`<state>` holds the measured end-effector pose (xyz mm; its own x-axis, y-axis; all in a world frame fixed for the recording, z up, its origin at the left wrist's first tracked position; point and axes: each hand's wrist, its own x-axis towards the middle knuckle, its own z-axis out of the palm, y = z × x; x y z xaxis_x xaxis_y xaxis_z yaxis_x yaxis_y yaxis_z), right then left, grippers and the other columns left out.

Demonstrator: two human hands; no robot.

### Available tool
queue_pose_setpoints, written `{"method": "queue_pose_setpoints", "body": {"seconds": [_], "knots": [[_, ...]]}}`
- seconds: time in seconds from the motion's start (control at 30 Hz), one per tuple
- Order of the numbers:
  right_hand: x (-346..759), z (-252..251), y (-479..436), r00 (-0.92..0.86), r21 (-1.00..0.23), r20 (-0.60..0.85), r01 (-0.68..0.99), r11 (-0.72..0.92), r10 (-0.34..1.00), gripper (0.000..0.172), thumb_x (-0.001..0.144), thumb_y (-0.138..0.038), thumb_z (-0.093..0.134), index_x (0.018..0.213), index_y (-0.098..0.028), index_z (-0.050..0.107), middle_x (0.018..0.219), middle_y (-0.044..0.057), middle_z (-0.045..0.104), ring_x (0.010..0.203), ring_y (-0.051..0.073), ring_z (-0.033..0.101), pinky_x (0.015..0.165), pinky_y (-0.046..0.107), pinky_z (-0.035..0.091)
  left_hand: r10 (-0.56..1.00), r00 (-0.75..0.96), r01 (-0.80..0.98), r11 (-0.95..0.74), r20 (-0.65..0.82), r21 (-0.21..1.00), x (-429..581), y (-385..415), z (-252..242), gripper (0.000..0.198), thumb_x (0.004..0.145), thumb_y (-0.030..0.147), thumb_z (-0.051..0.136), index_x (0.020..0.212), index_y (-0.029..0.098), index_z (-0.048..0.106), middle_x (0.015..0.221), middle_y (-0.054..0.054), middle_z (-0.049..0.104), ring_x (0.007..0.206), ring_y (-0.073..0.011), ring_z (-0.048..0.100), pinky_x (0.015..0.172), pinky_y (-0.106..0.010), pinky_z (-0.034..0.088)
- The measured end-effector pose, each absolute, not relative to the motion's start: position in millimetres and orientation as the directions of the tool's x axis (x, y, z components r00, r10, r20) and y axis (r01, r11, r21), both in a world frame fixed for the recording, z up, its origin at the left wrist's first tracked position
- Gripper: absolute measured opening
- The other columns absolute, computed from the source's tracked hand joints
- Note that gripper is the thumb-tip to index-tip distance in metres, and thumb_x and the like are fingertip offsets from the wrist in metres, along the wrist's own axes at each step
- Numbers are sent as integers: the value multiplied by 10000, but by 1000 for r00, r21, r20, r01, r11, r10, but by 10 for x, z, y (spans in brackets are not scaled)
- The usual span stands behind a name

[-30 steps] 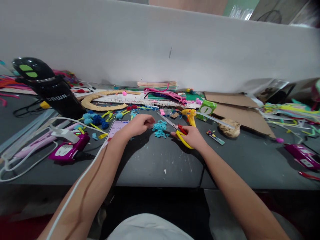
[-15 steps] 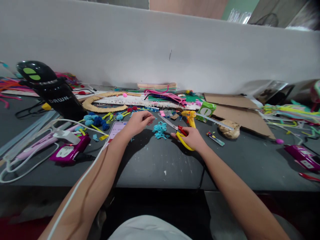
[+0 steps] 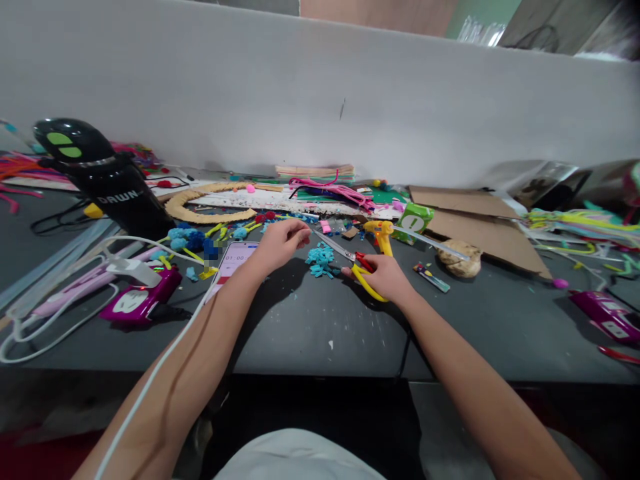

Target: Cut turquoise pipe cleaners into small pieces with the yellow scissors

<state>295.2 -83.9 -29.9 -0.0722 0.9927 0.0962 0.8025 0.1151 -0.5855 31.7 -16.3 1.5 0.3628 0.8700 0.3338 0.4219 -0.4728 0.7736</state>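
My right hand (image 3: 381, 277) grips scissors (image 3: 369, 281) with yellow and red handles, their blades pointing up and left towards my other hand. Fingertips pinched together, my left hand (image 3: 286, 243) is just left of the blade tips; whatever it holds is too small to make out. Between and below the hands lies a small heap of light blue cut pieces (image 3: 321, 259) on the grey table (image 3: 310, 333). Partly behind my left forearm is a phone (image 3: 235, 259) with a lit screen.
A black bottle (image 3: 113, 190) and a purple power strip (image 3: 137, 300) with white cables stand left. Behind the hands are a yellow glue gun (image 3: 381, 233), a green packet (image 3: 413, 222), and cardboard (image 3: 490, 240). A pale lump (image 3: 459, 259) sits right.
My left hand has shifted very slightly to the right, nearer the blade tips. The scissor blades look closer together than before.
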Motion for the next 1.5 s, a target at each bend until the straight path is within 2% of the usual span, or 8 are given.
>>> {"method": "queue_pose_setpoints", "body": {"seconds": [0.3,0.5,0.87,1.17,1.37,1.5], "knots": [[2942,-286,-824,-60,-590,89,801,101,994,541,679,-716,633,589,-192,533,553,-11,448,543,124,386,508,260,269,871,355,425,-474,340,771,327,-168,16,275,890,405,539,861,152,642,753,-49,691,649,-141,608,616,-249,470],[2958,-328,-832,-45,-653,91,752,94,995,530,679,-712,643,647,-188,566,583,-22,455,546,113,366,497,249,277,862,360,417,-491,358,765,329,-178,38,285,900,401,524,837,149,642,745,-45,683,636,-135,593,613,-248,457],[2934,-271,-851,-55,-595,87,798,96,995,545,678,-697,650,576,-190,477,556,-28,397,549,110,339,492,253,246,872,319,389,-477,370,788,338,-183,36,293,881,420,568,856,144,666,747,-46,698,643,-135,618,616,-238,480],[2939,-274,-829,-79,-594,92,796,118,993,556,682,-709,639,561,-186,494,553,-20,400,551,114,346,507,263,252,877,301,367,-469,375,803,342,-178,22,242,871,388,586,856,156,652,740,-39,697,636,-134,624,611,-241,487],[2950,-314,-833,-52,-660,64,747,81,997,538,670,-707,654,619,-183,540,575,-26,430,543,106,351,492,250,261,874,308,356,-473,376,806,346,-178,27,242,882,384,576,853,150,632,749,-44,686,650,-135,622,627,-246,489],[2950,-329,-837,-62,-651,73,753,95,995,534,670,-697,662,608,-183,532,568,-30,417,540,102,333,483,250,250,873,289,361,-480,394,799,354,-187,22,214,886,361,568,845,156,611,738,-36,676,642,-129,607,617,-240,476]]}}
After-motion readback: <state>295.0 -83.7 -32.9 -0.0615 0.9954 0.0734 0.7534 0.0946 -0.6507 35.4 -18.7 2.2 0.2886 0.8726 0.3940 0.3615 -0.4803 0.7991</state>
